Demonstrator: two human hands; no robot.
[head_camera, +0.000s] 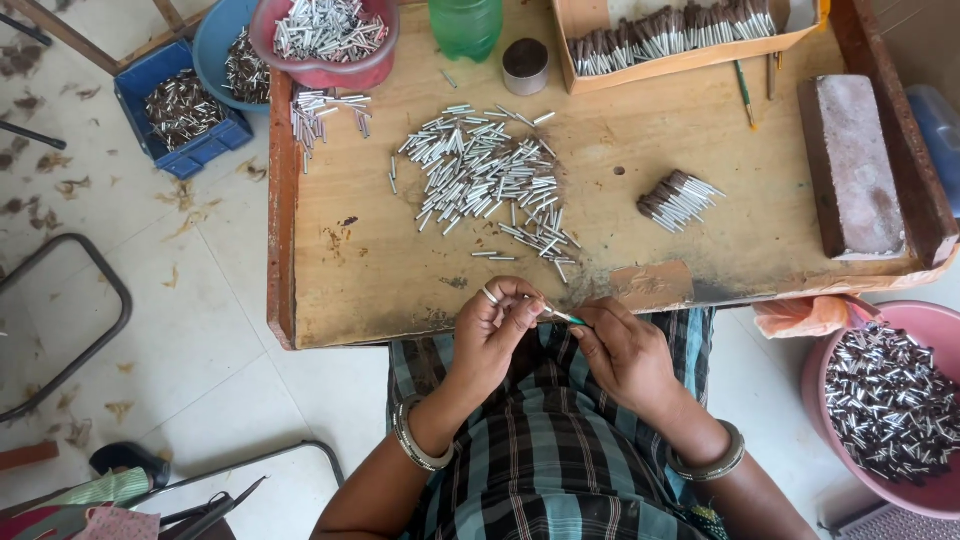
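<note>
A thin silver tube (553, 314) with a green tip lies nearly level, tip pointing right, left hand (492, 330) and right hand (622, 350) grips both pinched on it.

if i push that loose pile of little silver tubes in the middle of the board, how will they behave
The silver tubes look thin and round, so they would probably roll and scatter. Lying loose and crisscrossed, they would likely slide apart rather than move together. They seem light.
</note>
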